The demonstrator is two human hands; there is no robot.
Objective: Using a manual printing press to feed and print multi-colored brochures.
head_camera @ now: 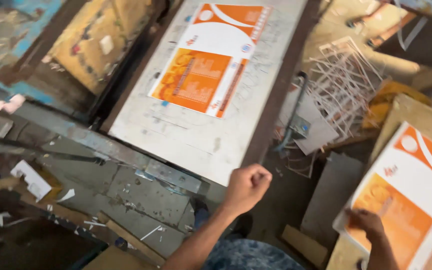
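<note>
An orange and white printed sheet (208, 60) lies flat on a pale metal bed (196, 140) with a dark frame. My left hand (248, 185) is closed in a fist at the bed's near right corner, right by the frame edge, and nothing shows in it. At the right, a stack of matching orange and white printed sheets (416, 185) rests on a wooden board. My right hand (366, 222) lies on the stack's near left edge, its fingers curled on the top sheet. The view is motion-blurred.
A tangle of white paper trimmings (343, 80) lies right of the bed, beside a grey lever arm (293, 112). Worn machine parts in blue and yellow (91, 40) stand at the left. Paper scraps litter the metal ledge (141, 190) below.
</note>
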